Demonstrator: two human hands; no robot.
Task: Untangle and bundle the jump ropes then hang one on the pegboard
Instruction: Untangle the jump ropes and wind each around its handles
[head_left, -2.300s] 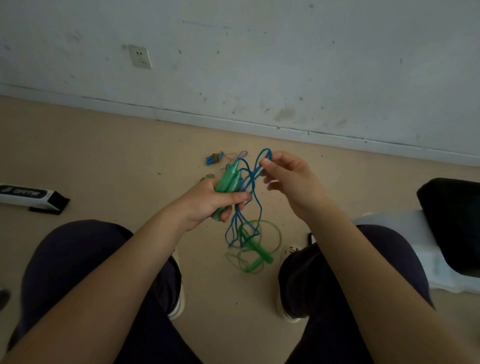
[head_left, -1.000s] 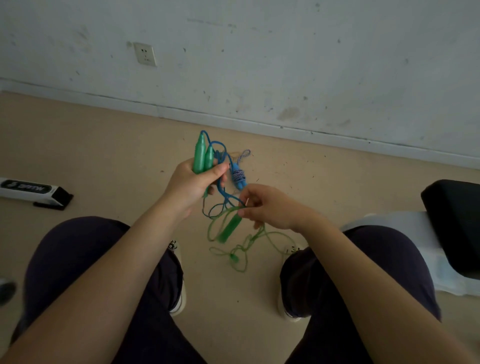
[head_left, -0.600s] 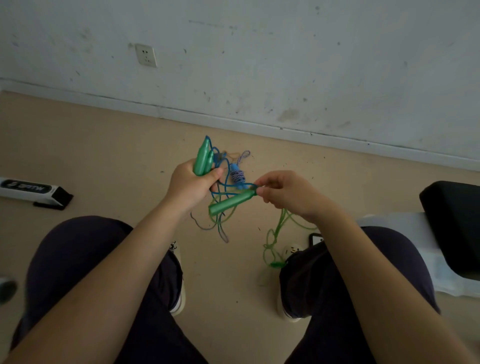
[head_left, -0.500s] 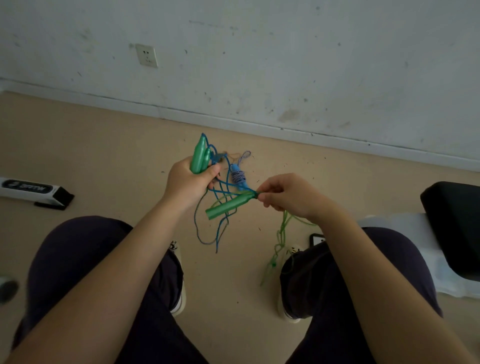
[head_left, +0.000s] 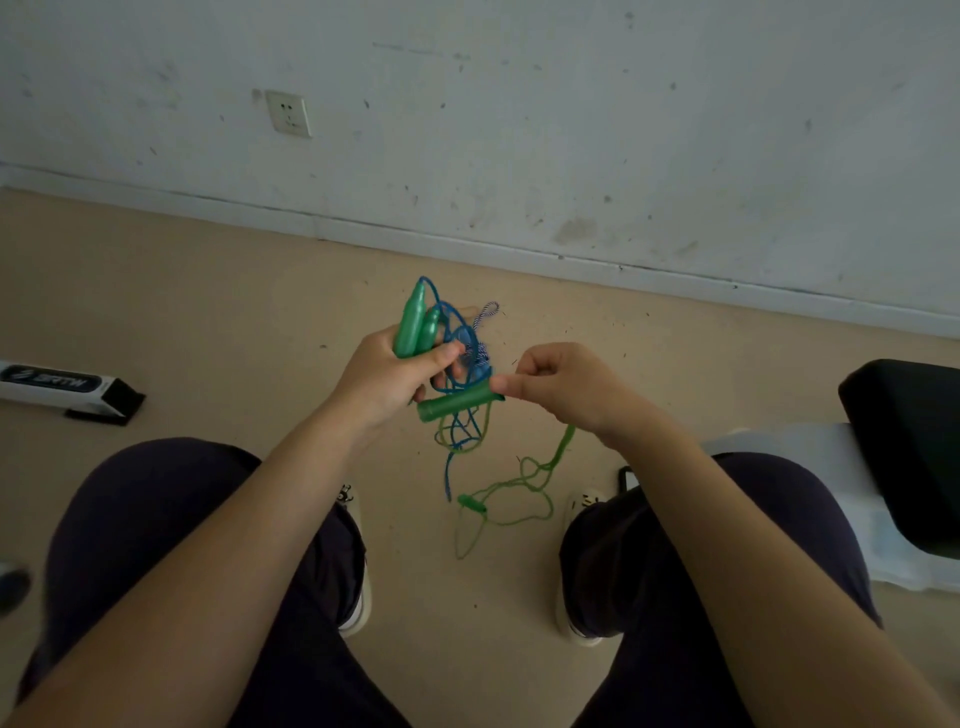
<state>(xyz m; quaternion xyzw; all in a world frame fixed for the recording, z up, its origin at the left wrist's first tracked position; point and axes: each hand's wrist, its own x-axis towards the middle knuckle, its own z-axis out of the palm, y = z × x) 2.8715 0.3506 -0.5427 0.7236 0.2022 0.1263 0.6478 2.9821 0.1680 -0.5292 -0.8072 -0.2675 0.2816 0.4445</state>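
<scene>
My left hand (head_left: 392, 376) grips two green jump-rope handles (head_left: 415, 325) that point up, with a blue cord (head_left: 460, 358) looped around them. My right hand (head_left: 558, 387) pinches the end of a third green handle (head_left: 457, 404) that lies nearly level between both hands. Blue and light green cords tangle below it. A light green cord (head_left: 524, 483) hangs from under my right hand down to the floor, with a small green piece (head_left: 471, 503) on it. A blue-and-white braided cord (head_left: 485, 313) shows behind the blue loops. No pegboard is in sight.
I sit over a beige floor (head_left: 208, 312) with my knees either side of the ropes. A white and black box (head_left: 67, 387) lies at the left. A black cushion (head_left: 904, 441) on a white surface is at the right. A wall socket (head_left: 288, 113) sits on the white wall.
My right hand has kept its pinch on the level green handle. The light green cord has dropped lower, and a small green piece now hangs near the floor. My left hand has hardly moved.
</scene>
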